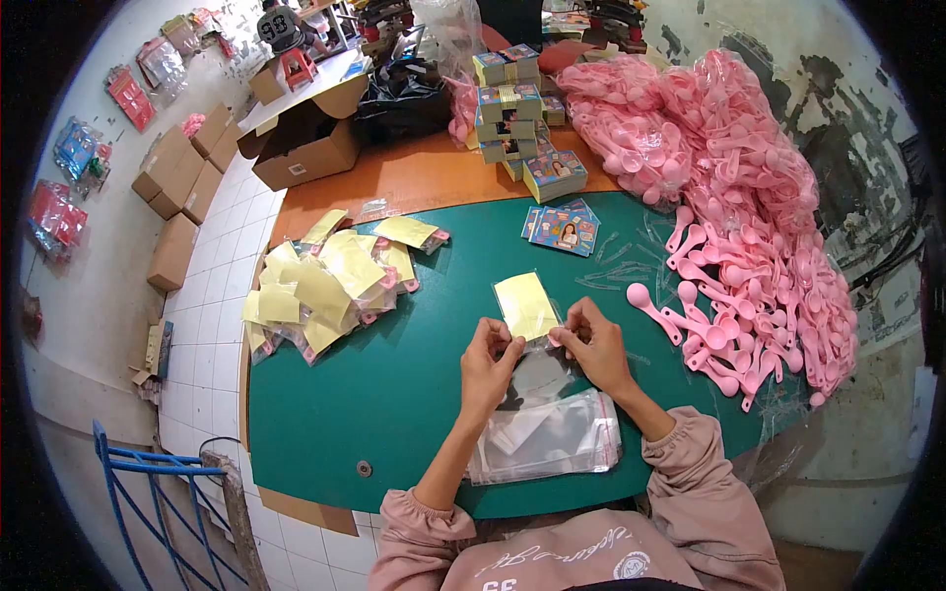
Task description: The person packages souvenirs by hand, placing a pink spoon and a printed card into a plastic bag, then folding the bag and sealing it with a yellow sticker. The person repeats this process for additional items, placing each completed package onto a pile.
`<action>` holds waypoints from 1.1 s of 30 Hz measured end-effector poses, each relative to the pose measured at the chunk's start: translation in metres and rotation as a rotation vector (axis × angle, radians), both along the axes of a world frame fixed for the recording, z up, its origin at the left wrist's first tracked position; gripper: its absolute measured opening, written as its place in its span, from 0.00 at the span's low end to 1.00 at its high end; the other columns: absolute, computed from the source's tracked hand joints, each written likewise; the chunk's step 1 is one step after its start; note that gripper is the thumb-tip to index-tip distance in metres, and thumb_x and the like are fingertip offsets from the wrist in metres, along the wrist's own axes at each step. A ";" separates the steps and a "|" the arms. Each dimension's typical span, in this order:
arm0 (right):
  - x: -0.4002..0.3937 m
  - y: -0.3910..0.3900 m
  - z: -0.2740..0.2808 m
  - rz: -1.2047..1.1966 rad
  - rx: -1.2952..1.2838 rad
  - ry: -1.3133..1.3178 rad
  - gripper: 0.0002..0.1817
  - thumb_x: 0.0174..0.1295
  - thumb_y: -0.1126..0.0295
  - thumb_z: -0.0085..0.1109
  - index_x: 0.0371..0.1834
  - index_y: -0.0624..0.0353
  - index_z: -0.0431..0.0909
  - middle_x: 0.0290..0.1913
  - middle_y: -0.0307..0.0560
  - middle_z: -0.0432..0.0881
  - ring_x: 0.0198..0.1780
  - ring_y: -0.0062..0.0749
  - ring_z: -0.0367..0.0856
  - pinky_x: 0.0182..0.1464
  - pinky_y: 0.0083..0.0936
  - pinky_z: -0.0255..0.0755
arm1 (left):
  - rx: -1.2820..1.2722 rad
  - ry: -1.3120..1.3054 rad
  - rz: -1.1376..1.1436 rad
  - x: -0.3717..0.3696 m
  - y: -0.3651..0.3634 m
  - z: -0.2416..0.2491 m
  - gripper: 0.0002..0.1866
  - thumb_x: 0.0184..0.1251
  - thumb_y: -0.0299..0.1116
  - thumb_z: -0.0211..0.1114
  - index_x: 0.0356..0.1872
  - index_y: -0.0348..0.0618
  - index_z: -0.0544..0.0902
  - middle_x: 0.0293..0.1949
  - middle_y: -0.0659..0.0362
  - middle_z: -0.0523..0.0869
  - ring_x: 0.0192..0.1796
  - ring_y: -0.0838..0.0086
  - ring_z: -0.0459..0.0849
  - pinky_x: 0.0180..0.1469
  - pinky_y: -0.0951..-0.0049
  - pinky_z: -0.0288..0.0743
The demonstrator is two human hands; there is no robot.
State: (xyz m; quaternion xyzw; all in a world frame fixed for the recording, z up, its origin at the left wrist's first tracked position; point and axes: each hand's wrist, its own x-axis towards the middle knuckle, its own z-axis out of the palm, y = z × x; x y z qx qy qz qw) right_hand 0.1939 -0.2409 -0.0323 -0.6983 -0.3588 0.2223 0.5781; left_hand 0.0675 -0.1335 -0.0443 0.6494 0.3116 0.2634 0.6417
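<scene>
Both hands hold a clear plastic bag with a pale yellow card (527,307) in it, over the green table mat. My left hand (488,366) pinches the bag's near left corner. My right hand (598,347) grips its near right corner, where a bit of pink shows by the fingertips. Just below my hands lies a stack of empty clear plastic bags (542,438). To the right is a loose heap of pink measuring spoons (724,330). On the left is a pile of filled bags with yellow cards (325,291) and pink ends showing.
Printed cards (564,229) lie beyond my hands, with banded card stacks (509,108) behind. Bagged pink spoons (690,128) are heaped at the back right. An open cardboard box (310,148) and a black bag (404,98) stand at the back left. Another person (283,30) sits far off.
</scene>
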 end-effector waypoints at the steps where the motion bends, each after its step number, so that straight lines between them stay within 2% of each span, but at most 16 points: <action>1: 0.000 0.000 0.000 0.000 -0.001 0.001 0.08 0.55 0.72 0.59 0.30 0.61 0.68 0.20 0.39 0.76 0.20 0.15 0.75 0.21 0.13 0.67 | -0.001 0.001 0.000 0.000 -0.001 0.002 0.09 0.58 0.23 0.60 0.30 0.41 0.66 0.30 0.62 0.76 0.34 0.82 0.76 0.36 0.82 0.72; 7: -0.003 0.001 0.008 0.019 -0.036 0.024 0.13 0.55 0.76 0.59 0.43 0.62 0.73 0.22 0.34 0.74 0.21 0.11 0.69 0.22 0.10 0.63 | -0.008 0.002 0.010 0.000 -0.003 0.010 0.06 0.59 0.25 0.59 0.36 0.38 0.72 0.31 0.61 0.79 0.34 0.81 0.77 0.38 0.81 0.72; 9: -0.003 0.001 0.005 0.032 -0.018 0.098 0.17 0.55 0.74 0.58 0.50 0.61 0.73 0.22 0.34 0.74 0.21 0.11 0.69 0.22 0.11 0.63 | 0.006 0.054 0.004 -0.001 -0.003 0.010 0.13 0.59 0.26 0.60 0.46 0.36 0.74 0.38 0.57 0.80 0.37 0.80 0.78 0.40 0.80 0.73; 13: 0.002 -0.001 0.005 0.065 -0.117 -0.013 0.17 0.57 0.71 0.57 0.50 0.62 0.74 0.23 0.35 0.75 0.21 0.11 0.69 0.22 0.13 0.64 | 0.085 0.104 -0.005 -0.001 0.001 0.001 0.19 0.58 0.26 0.60 0.53 0.37 0.72 0.45 0.54 0.80 0.40 0.78 0.78 0.44 0.78 0.73; 15: 0.007 -0.002 0.006 0.105 -0.194 -0.083 0.16 0.55 0.69 0.58 0.45 0.64 0.75 0.25 0.45 0.79 0.26 0.26 0.77 0.30 0.23 0.70 | 0.174 0.087 -0.015 -0.004 0.006 -0.002 0.23 0.55 0.30 0.64 0.54 0.40 0.73 0.45 0.53 0.81 0.40 0.76 0.79 0.40 0.76 0.75; 16: 0.013 -0.005 0.011 0.104 -0.193 -0.082 0.16 0.55 0.69 0.58 0.45 0.64 0.75 0.25 0.45 0.79 0.26 0.26 0.77 0.30 0.23 0.70 | 0.189 0.054 0.006 -0.008 0.011 0.004 0.23 0.55 0.29 0.64 0.54 0.41 0.73 0.45 0.54 0.81 0.39 0.77 0.79 0.40 0.77 0.74; 17: 0.024 -0.011 0.019 0.111 -0.175 -0.296 0.15 0.53 0.68 0.59 0.43 0.63 0.75 0.29 0.48 0.78 0.30 0.32 0.77 0.34 0.26 0.70 | 0.202 0.020 0.028 -0.014 0.020 0.015 0.23 0.56 0.28 0.64 0.54 0.41 0.73 0.44 0.55 0.81 0.39 0.78 0.79 0.39 0.78 0.74; 19: 0.049 -0.036 0.027 0.088 -0.219 -0.630 0.14 0.50 0.67 0.60 0.39 0.62 0.75 0.35 0.51 0.76 0.37 0.42 0.75 0.41 0.33 0.69 | 0.210 -0.044 0.215 -0.033 0.042 0.036 0.22 0.56 0.25 0.63 0.54 0.40 0.74 0.44 0.57 0.80 0.40 0.81 0.77 0.38 0.82 0.73; 21: 0.060 -0.064 0.042 -0.030 -0.457 -0.804 0.14 0.48 0.69 0.61 0.37 0.61 0.73 0.37 0.52 0.74 0.41 0.45 0.73 0.42 0.36 0.67 | 0.244 -0.074 0.352 -0.049 0.057 0.046 0.20 0.57 0.27 0.62 0.53 0.39 0.74 0.44 0.55 0.79 0.40 0.74 0.78 0.41 0.77 0.73; 23: 0.060 -0.086 0.046 -0.132 -0.631 -0.859 0.14 0.46 0.70 0.61 0.37 0.61 0.73 0.36 0.52 0.74 0.41 0.45 0.73 0.40 0.35 0.67 | 0.912 0.346 0.812 -0.056 0.065 0.045 0.16 0.58 0.31 0.61 0.47 0.37 0.75 0.42 0.53 0.78 0.42 0.66 0.78 0.42 0.68 0.73; 24: 0.063 -0.094 0.033 -0.153 -0.659 -0.935 0.14 0.46 0.71 0.61 0.36 0.61 0.72 0.36 0.52 0.73 0.40 0.46 0.73 0.40 0.36 0.66 | 0.913 0.339 0.810 -0.052 0.062 0.046 0.16 0.58 0.31 0.61 0.47 0.37 0.75 0.42 0.53 0.78 0.42 0.66 0.78 0.42 0.68 0.73; 26: 0.068 -0.097 0.005 -0.200 -0.758 -1.053 0.12 0.47 0.74 0.58 0.36 0.63 0.71 0.36 0.53 0.73 0.40 0.48 0.73 0.40 0.38 0.67 | 0.739 0.331 0.212 -0.039 0.045 0.046 0.15 0.57 0.37 0.62 0.41 0.37 0.76 0.40 0.50 0.75 0.42 0.57 0.76 0.44 0.61 0.72; 28: 0.069 -0.096 0.005 -0.181 -0.764 -1.054 0.11 0.48 0.74 0.56 0.36 0.64 0.72 0.36 0.53 0.73 0.41 0.48 0.73 0.41 0.38 0.67 | 0.827 0.372 -0.102 -0.011 0.009 0.029 0.17 0.54 0.41 0.63 0.36 0.38 0.75 0.39 0.48 0.74 0.40 0.57 0.76 0.41 0.61 0.72; 30: 0.069 -0.092 0.011 -0.169 -0.767 -1.059 0.11 0.50 0.75 0.55 0.37 0.64 0.73 0.36 0.53 0.73 0.41 0.48 0.73 0.42 0.38 0.67 | 1.012 0.419 -0.158 0.005 -0.020 0.019 0.16 0.50 0.35 0.67 0.37 0.39 0.75 0.35 0.51 0.76 0.35 0.59 0.78 0.41 0.63 0.73; 31: 0.067 -0.090 0.019 -0.153 -0.610 -0.920 0.10 0.52 0.74 0.54 0.37 0.64 0.74 0.36 0.52 0.73 0.41 0.48 0.73 0.42 0.37 0.67 | 1.013 0.411 -0.154 0.009 -0.017 0.011 0.16 0.50 0.35 0.67 0.37 0.39 0.75 0.35 0.51 0.76 0.35 0.59 0.78 0.41 0.63 0.73; 33: 0.065 -0.085 0.031 -0.140 -0.457 -0.779 0.09 0.54 0.74 0.52 0.37 0.64 0.75 0.35 0.51 0.73 0.41 0.47 0.73 0.42 0.36 0.67 | 0.783 0.332 -0.305 0.015 -0.012 0.004 0.17 0.47 0.31 0.68 0.38 0.38 0.74 0.34 0.52 0.76 0.32 0.62 0.79 0.38 0.66 0.74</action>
